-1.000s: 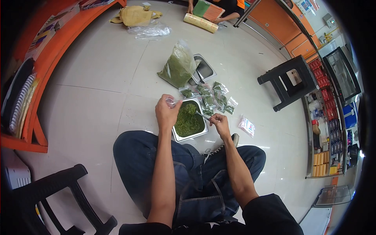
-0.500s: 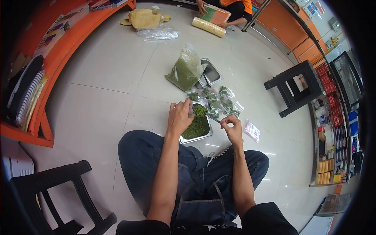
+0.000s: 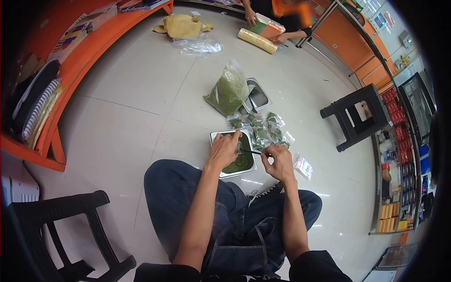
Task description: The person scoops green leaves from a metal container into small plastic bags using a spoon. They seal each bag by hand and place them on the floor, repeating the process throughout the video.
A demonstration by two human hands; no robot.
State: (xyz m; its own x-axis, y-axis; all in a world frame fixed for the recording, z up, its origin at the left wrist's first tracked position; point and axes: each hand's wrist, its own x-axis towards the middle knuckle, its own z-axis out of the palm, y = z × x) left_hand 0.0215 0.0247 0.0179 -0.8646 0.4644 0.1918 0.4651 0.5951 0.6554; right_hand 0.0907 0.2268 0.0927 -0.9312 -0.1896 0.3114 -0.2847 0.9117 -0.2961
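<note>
My left hand [image 3: 224, 150] is over a steel tray [image 3: 238, 174] and pinches a small clear plastic bag [image 3: 240, 146]. Dried green flakes [image 3: 241, 163] cover the bottom of the tray. My right hand [image 3: 280, 163] grips the dark handle of a spoon [image 3: 252, 151] from the tray's right side. The spoon's head points to the bag, and my left hand partly hides whether it is inside. Just beyond the tray lie several filled small bags [image 3: 258, 127] of the same green stuff.
A large bag of green flakes [image 3: 227, 91] stands beside a second steel tray [image 3: 261, 92]. A pack of small bags [image 3: 303, 168] lies at the right. Black stools [image 3: 361, 113] flank me, and an orange shelf [image 3: 94, 63] runs left. Another person's hands [image 3: 281, 38] hold a box.
My right hand has brought the spoon of green flakes leftward to the bag in my left hand. My left hand has lowered and tilted over the tray. The view has shifted slightly.
</note>
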